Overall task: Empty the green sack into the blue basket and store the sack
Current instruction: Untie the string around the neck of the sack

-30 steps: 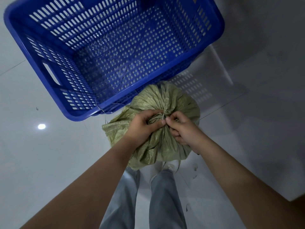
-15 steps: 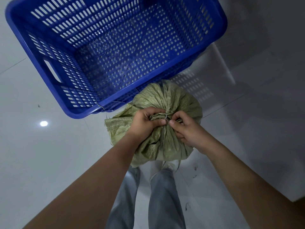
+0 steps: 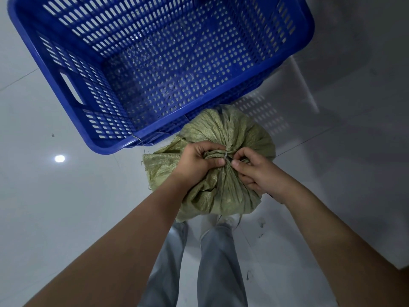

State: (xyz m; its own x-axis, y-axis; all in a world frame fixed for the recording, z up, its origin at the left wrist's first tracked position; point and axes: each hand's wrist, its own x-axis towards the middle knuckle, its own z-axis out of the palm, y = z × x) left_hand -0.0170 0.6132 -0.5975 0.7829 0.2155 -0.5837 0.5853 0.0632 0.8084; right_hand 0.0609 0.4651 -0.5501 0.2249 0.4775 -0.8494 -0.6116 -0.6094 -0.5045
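A full green woven sack (image 3: 223, 131) stands on the floor in front of my legs, its neck gathered and tied with a thin string (image 3: 228, 154). My left hand (image 3: 197, 161) grips the bunched neck from the left. My right hand (image 3: 252, 171) pinches the string at the knot from the right. Just beyond the sack sits the blue slotted plastic basket (image 3: 73, 107), with nothing inside it; its near rim almost touches the sack.
The floor is pale glossy tile with a bright lamp reflection (image 3: 59, 158) at the left. My grey trouser legs (image 3: 212, 262) stand directly below the sack. A few small dark specks (image 3: 262, 222) lie on the floor to the right.
The view has tilted slightly, so basket and sack sit a little lower in frame. My right fingers have shifted on the string at the knot; the sack stays tied.
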